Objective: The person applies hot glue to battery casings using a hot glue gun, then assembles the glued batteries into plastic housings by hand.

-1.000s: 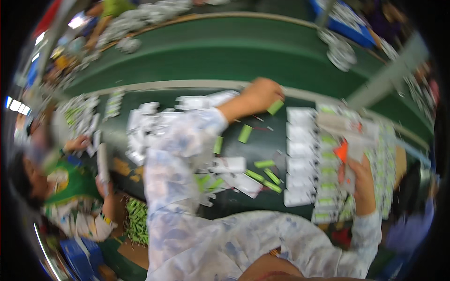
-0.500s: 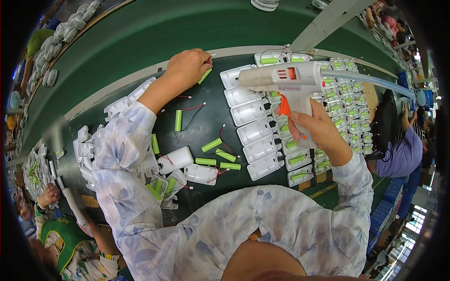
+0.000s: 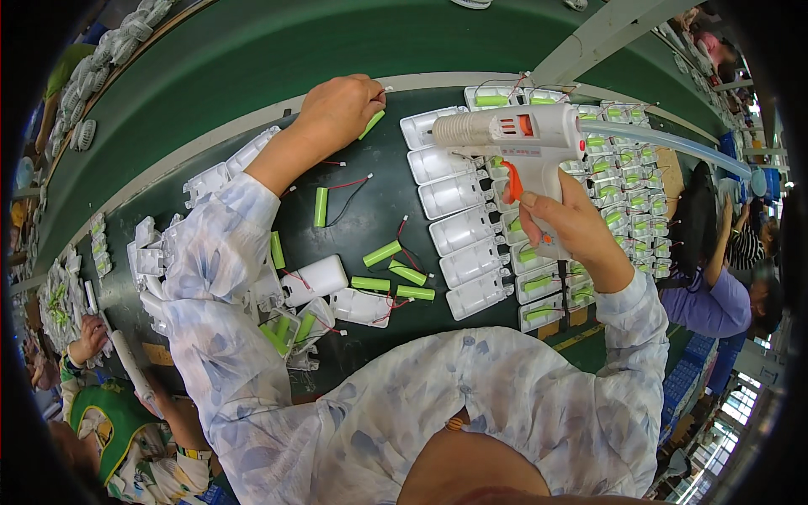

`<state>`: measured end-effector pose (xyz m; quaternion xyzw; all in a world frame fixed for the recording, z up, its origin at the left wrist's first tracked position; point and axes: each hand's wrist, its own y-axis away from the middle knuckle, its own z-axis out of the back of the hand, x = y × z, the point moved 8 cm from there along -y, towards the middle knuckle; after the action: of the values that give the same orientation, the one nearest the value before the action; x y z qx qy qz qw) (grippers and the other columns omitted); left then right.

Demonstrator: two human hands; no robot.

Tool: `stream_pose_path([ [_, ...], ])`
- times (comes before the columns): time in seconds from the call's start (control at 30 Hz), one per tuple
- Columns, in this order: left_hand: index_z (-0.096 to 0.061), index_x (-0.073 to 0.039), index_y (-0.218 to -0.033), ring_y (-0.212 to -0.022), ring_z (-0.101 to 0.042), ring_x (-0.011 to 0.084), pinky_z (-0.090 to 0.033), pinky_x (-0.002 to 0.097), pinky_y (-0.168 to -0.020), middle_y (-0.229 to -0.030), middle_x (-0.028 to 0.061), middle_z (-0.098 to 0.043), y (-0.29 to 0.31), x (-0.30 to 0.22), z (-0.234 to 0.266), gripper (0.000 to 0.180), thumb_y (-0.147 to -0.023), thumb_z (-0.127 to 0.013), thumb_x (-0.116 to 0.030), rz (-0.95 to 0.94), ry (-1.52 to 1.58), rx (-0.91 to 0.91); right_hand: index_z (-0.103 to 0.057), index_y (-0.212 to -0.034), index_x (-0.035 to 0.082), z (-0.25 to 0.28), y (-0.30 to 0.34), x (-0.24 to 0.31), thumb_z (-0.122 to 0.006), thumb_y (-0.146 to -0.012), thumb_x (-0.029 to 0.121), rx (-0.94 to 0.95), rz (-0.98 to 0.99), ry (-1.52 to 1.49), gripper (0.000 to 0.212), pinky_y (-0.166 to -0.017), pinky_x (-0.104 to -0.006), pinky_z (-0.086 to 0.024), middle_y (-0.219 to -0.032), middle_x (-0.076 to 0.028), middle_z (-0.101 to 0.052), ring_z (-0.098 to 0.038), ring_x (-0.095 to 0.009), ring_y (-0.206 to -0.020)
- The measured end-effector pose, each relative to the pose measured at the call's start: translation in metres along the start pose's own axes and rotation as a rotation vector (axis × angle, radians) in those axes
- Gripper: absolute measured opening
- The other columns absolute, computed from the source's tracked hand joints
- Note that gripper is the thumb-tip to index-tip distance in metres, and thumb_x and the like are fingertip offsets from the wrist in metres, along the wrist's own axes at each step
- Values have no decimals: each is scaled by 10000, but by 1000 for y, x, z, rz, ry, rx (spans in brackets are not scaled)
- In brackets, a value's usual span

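Note:
My left hand [image 3: 341, 109] is closed at the far side of the dark work table [image 3: 362, 227]. Its fingers pinch a green battery cell [image 3: 371, 124], mostly covered by the hand; a small white connector [image 3: 387, 88] shows past the fingertips. My right hand [image 3: 576, 223] is wrapped round the handle of a white glue gun [image 3: 539, 135] with an orange trigger [image 3: 512, 181]. The gun's nozzle points left, above the far end of a column of open white plastic casings [image 3: 454, 195]. A translucent glue stick [image 3: 673, 147] sticks out of its back.
Loose green battery cells [image 3: 321, 207] with red and black wires lie between my arms. White casings holding cells [image 3: 539, 286] fill the right side. More white parts [image 3: 151, 261] lie by my left arm. A green belt [image 3: 337, 42] runs beyond; a post [image 3: 589, 42] rises at right. Co-workers [image 3: 707, 295] sit at both sides.
The whole view has shifted slightly. Both hands keep their grips and nearly the same places. At right, the co-worker in the purple top has shifted and the head shows more.

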<state>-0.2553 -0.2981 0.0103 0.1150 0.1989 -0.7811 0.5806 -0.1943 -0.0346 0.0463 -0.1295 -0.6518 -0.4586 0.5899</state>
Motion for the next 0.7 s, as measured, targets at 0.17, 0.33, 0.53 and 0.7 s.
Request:
stream_pose_path([
  [0.17, -683, -21, -919, -824, -629, 361, -499, 420, -737, -914, 142, -652, -8, -31, 9, 165, -897, -596, -160, -93, 153, -64, -533, -1107, -4, 7, 6, -7, -552, -927, 176, -19, 6, -4, 256, -543, -265, -423, -680, -35, -579, -533, -110, -549],
  [0.33, -679, -32, -906, -858, -616, 327, -496, 414, -741, -914, 115, -614, -23, -64, -2, 145, -884, -626, -164, -197, 127, -72, -534, -1132, -3, 6, 12, -10, -560, -935, 176, -78, 32, -109, 267, -533, -264, -426, -709, -48, -597, -537, -114, -551],
  [0.53, -695, -46, -903, -955, -589, 273, -499, 390, -792, -940, 83, -591, -29, -74, -23, 122, -847, -682, -154, -271, 72, -61, -509, -1214, -9, 11, 19, -15, -558, -942, 172, -50, 61, -169, 330, -528, -266, -438, -826, -79, -645, -547, -120, -562],
  [0.7, -700, -50, -921, -977, -581, 275, -497, 389, -810, -959, 83, -590, -29, -73, -31, 131, -838, -687, -149, -241, 69, -33, -513, -1246, -40, 11, 22, -12, -566, -918, 229, -66, 77, -158, 427, -531, -237, -466, -1168, -126, -640, -561, -113, -579],
])
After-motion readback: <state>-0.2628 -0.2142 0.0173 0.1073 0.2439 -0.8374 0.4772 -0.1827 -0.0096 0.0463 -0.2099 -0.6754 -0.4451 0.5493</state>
